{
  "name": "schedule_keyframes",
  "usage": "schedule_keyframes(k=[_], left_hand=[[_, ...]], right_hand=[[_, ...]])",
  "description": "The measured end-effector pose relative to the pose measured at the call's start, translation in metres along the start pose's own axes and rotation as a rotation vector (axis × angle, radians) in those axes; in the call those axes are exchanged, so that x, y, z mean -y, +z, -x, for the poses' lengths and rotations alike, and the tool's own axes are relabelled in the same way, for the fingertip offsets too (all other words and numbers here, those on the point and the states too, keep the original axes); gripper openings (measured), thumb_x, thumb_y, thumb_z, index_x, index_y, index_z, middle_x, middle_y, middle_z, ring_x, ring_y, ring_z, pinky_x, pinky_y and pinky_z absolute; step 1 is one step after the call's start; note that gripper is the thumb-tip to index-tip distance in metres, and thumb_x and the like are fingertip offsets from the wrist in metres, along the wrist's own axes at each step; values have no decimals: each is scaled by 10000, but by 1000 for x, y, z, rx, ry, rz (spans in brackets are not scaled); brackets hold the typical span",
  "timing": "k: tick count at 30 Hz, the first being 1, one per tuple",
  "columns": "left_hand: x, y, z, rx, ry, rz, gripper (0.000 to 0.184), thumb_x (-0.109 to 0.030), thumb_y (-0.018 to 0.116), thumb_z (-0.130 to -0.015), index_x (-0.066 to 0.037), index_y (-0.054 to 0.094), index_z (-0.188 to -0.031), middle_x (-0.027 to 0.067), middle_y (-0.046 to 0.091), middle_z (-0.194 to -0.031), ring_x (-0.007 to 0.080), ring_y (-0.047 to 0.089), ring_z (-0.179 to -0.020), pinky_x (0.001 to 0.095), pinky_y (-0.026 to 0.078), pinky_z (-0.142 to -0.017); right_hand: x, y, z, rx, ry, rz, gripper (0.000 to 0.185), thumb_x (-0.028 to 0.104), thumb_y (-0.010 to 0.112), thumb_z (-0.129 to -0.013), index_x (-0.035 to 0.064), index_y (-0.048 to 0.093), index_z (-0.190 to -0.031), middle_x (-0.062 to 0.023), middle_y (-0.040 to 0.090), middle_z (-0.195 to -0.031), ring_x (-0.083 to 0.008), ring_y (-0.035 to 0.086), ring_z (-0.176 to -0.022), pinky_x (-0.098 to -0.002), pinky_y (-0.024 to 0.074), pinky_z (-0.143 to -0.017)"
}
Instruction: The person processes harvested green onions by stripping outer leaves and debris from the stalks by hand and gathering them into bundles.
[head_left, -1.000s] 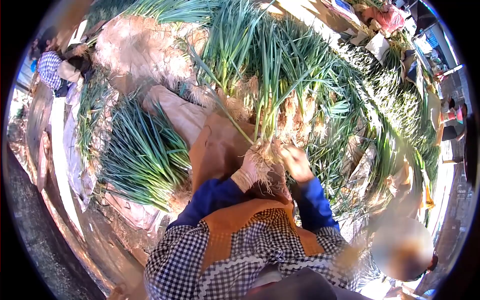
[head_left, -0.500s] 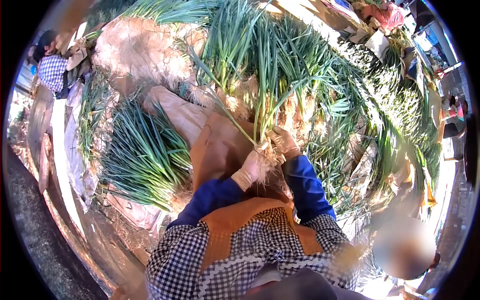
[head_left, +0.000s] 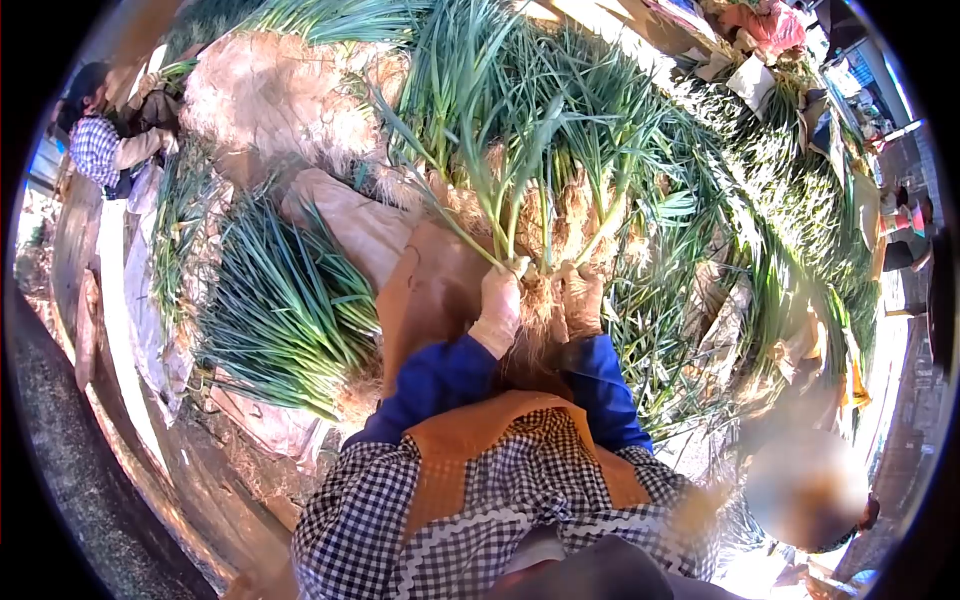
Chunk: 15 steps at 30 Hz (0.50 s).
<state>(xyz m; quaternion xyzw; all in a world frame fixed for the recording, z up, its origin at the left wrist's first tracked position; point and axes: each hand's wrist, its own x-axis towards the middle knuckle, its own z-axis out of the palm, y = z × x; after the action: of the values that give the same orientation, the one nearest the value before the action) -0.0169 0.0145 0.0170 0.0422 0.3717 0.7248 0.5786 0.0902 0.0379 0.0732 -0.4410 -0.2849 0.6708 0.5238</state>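
Over my lap, a clump of green onions (head_left: 508, 215) is spread into several stalks. My left hand (head_left: 497, 302), in a pale glove, is closed around the base of the left stalks. My right hand (head_left: 582, 298), also gloved, grips the base of the right-hand stalks, which lean outward. Between the two hands, tangled pale roots (head_left: 541, 300) hang down, with a thin stalk rising above them. The fingertips are partly hidden behind the stalks and roots.
A large green onion bundle (head_left: 285, 305) lies to my left. Ahead, a heap of green onions (head_left: 590, 100) stands beside a pale root mass (head_left: 290, 95). Loose leaves (head_left: 665, 330) cover the right side. A person (head_left: 105, 140) works at the far left.
My hands, close together before, have moved apart, my left hand shifting slightly up. The clump's stalks have fanned out to both sides. The person at far left has lowered an arm.
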Motion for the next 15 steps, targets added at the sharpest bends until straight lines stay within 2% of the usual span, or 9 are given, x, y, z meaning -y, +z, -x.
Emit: schedule_keyframes(k=[2, 3, 4, 6, 8, 9, 12, 13, 15], left_hand=[[-12, 13, 8, -16, 0, -126, 49, -87, 589, -831, -41, 578, -844, 15, 582, -705, 108, 546, -632, 234, 421, -578], [-12, 20, 7, -20, 77, -113, 47, -86, 593, -829, -43, 579, -841, 7, 576, -708, 106, 539, -632, 236, 424, -588], [-13, 24, 7, -23, 152, -97, 44, -85, 597, -826, -45, 580, -838, -1, 570, -711, 105, 533, -632, 238, 426, -599], [-10, 9, -12, -112, 214, 0, 120, -127, 590, -841, -23, 553, -887, 16, 556, -754, 124, 535, -657, 261, 447, -618], [-71, 17, -1, -89, 11, 265, 148, -167, 521, -883, -24, 550, -908, 42, 561, -786, 149, 555, -687, 294, 484, -667], [-70, -1, -24, -61, 57, 205, 185, -190, 477, -899, -23, 545, -939, 68, 563, -781, 193, 574, -720, 355, 508, -687], [-70, -1, -15, 154, -155, 312, 202, -152, 474, -895, 0, 539, -1011, 118, 603, -855, 277, 611, -799, 436, 506, -770], [-69, 10, -6, 102, -246, 287, 207, -154, 497, -884, 6, 543, -1008, 118, 607, -858, 289, 606, -830, 438, 493, -805], [-43, 4, -10, 201, -349, 337, 182, -120, 501, -878, 3, 549, -1003, 131, 612, -876, 312, 601, -851, 458, 492, -803]], right_hand=[[5, -1, -6, -121, -95, 145, 26, 41, 533, -843, 19, 548, -843, -18, 539, -683, -85, 495, -540, -211, 387, -439], [0, -15, -16, -63, -184, 393, 41, 58, 518, -853, 23, 537, -847, -21, 533, -710, -105, 487, -514, -228, 407, -448], [-3, -24, -25, -64, -187, 392, 41, 58, 518, -853, 23, 537, -847, -21, 533, -710, -105, 487, -514, -228, 407, -448], [-1, -39, -40, -286, -194, 165, 126, 129, 539, -808, 47, 529, -714, 33, 428, -567, -79, 421, -522, -231, 352, -482], [39, -62, -39, -448, -268, -32, 75, 84, 487, -861, 34, 525, -821, -24, 526, -637, -144, 472, -458, -267, 409, -410], [57, -79, -42, -474, -198, -115, 83, 79, 478, -847, 49, 536, -797, 10, 482, -604, -111, 470, -475, -260, 417, -413], [79, -106, -35, -286, -93, -169, 83, 115, 497, -838, 50, 547, -849, 19, 500, -624, -83, 493, -493, -279, 446, -398], [74, -100, -36, -149, -71, 0, 128, 141, 513, -839, 35, 561, -893, -44, 580, -715, -88, 512, -506, -267, 454, -407], [72, -43, -11, -23, -268, 222, 130, 138, 530, -855, 25, 595, -859, -96, 629, -794, -121, 543, -558, -249, 458, -477]])
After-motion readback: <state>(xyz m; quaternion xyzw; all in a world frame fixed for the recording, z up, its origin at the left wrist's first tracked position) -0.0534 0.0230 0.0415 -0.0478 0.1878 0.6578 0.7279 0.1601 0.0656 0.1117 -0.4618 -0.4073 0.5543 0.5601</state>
